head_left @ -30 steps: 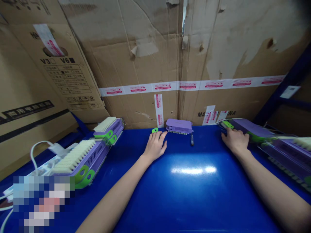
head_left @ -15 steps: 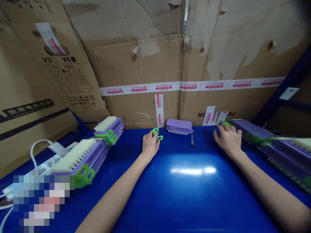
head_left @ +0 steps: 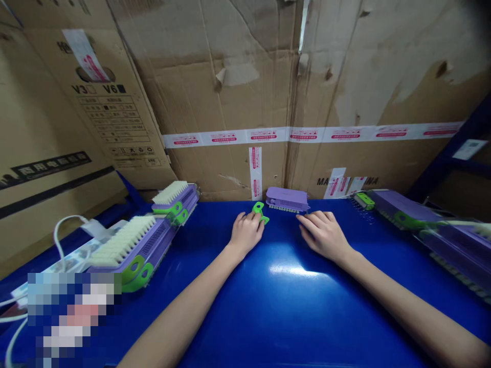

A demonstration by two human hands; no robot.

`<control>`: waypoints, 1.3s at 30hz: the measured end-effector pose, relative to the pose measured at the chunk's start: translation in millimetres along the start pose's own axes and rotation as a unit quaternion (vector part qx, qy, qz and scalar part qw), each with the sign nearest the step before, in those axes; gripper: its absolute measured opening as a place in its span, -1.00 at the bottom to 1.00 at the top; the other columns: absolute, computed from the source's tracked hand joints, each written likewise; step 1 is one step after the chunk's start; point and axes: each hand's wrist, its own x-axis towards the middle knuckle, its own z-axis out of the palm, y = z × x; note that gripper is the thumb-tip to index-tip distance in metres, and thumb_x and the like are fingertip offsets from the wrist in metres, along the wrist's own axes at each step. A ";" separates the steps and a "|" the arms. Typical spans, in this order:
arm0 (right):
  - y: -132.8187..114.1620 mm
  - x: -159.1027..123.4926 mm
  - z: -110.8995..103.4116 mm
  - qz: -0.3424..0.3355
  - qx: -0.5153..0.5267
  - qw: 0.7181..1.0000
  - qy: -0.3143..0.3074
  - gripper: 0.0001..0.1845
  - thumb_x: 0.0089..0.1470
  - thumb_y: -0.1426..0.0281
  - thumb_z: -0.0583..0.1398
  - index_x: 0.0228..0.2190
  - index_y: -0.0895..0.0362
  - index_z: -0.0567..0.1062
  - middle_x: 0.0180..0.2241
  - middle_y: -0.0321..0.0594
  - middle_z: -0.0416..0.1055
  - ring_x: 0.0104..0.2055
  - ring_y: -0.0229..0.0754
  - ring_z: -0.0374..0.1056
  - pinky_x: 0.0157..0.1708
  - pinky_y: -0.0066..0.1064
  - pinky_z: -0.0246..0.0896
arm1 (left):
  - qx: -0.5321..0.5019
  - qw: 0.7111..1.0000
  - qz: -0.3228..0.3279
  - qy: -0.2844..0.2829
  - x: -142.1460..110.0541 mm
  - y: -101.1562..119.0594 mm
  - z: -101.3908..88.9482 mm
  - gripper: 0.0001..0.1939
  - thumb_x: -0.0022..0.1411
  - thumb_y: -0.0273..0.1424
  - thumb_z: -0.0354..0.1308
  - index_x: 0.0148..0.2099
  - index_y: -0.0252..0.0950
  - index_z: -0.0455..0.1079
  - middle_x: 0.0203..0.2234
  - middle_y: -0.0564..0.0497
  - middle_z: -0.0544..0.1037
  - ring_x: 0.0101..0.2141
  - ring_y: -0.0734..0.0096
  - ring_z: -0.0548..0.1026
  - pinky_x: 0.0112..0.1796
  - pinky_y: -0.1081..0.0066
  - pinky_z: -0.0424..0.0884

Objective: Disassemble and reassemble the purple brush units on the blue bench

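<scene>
A worker's left hand [head_left: 246, 234] grips a green piece [head_left: 259, 207] above a blue table [head_left: 230, 312], while the right hand [head_left: 326, 236], over a green part [head_left: 364, 201] farther right half a second ago, is now inward, its fingers beside a purple brush unit [head_left: 287, 196]. The shift appears to gather both hands around one working spot; a screwdriver visible there earlier is now hidden, and whether the right fingers hold it cannot be told. The brush unit sits near the table's far edge, bristles down, between and just beyond the hands. Behind, a cardboard wall [head_left: 230, 112] shows black "MA" and "NA," interrupted by tape strips [head_left: 335, 183] with illegible red print; a carton [head_left: 111, 120] at left reads "V3" and "V6," the latter's box filled.
</scene>
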 end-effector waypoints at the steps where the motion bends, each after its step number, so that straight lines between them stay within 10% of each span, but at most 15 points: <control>1: -4.4 0.9 0.8 -0.010 0.013 1.000 0.000 -0.71 0.19 0.40 0.05 -0.10 0.24 0.44 -0.28 -0.09 0.47 -0.25 -0.13 0.25 -0.27 -0.28 -0.02 | -0.002 1.000 0.002 -0.008 -0.3 3.9 -1.1 -0.89 0.25 -0.43 0.04 -0.26 -0.31 0.39 -0.27 -0.08 0.57 -0.30 0.29 0.53 -0.07 0.22 0.33; 10: -19.8 1.3 9.3 -0.017 0.100 0.991 -0.090 -0.54 0.21 0.29 0.04 0.08 0.25 0.29 -0.11 0.00 0.40 -0.16 -0.07 0.27 -0.23 -0.25 0.10 | -0.084 0.980 0.149 -0.106 -4.7 27.3 -9.5 -0.82 0.27 -0.35 0.01 -0.15 -0.29 0.36 -0.28 -0.06 0.55 -0.23 0.26 0.51 -0.18 0.28 0.37; 17: -16.9 -1.2 14.5 -0.013 0.143 0.988 -0.059 -0.78 0.19 0.32 0.08 -0.26 0.17 0.46 -0.22 -0.07 0.43 -0.23 -0.14 0.33 -0.27 -0.30 0.19 | -0.143 0.961 0.230 -0.066 -6.3 32.4 -11.1 -0.75 0.27 -0.34 -0.02 -0.06 -0.32 0.35 -0.19 -0.07 0.53 -0.13 0.29 0.46 -0.12 0.32 0.35; 24: -3.8 1.3 1.3 -0.030 0.150 0.982 0.114 -0.92 0.11 0.43 0.15 -0.32 0.16 0.44 -0.21 -0.05 0.44 -0.18 -0.14 0.35 -0.19 -0.30 0.26 | -0.080 0.978 0.162 0.107 -3.5 19.9 -12.3 -0.79 0.27 -0.38 -0.03 -0.14 -0.34 0.38 -0.23 -0.10 0.54 -0.23 0.29 0.49 -0.23 0.32 0.37; 29: 43.1 -9.1 1.0 0.131 0.043 0.974 0.178 -0.83 0.11 0.37 0.15 -0.25 0.15 0.46 -0.19 -0.03 0.43 -0.14 -0.09 0.35 -0.15 -0.26 0.27 | -0.030 0.996 0.068 0.053 -2.5 8.0 -5.5 -0.82 0.28 -0.39 -0.03 -0.22 -0.31 0.38 -0.31 -0.06 0.52 -0.32 0.31 0.48 -0.30 0.33 0.38; 39: 108.8 -50.9 29.3 0.298 -0.123 0.938 -0.129 -0.74 0.09 0.38 0.08 -0.26 0.26 0.48 -0.32 0.02 0.42 -0.32 -0.04 0.34 -0.31 -0.29 0.20 | -0.024 0.997 -0.002 -0.073 -2.9 4.6 1.9 -0.84 0.28 -0.36 -0.01 -0.20 -0.28 0.37 -0.22 -0.06 0.45 -0.23 0.29 0.45 -0.23 0.29 0.39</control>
